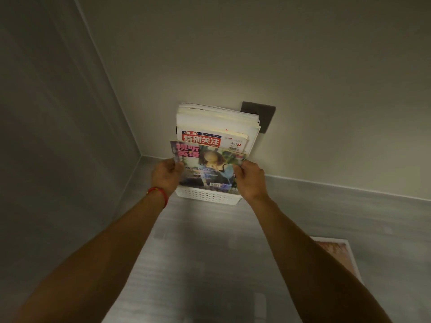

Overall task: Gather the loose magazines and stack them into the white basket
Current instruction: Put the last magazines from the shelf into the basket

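The left hand and the right hand each gripped a side edge of a colourful magazine, fingers curled round it, holding it upright with its lower end inside the white basket. Behind it in the basket stood a magazine with red lettering and a taller stack of pale magazines, leaning toward the wall. The basket sat on the grey floor in the corner, and one more printed sheet lay on the floor near the right forearm.
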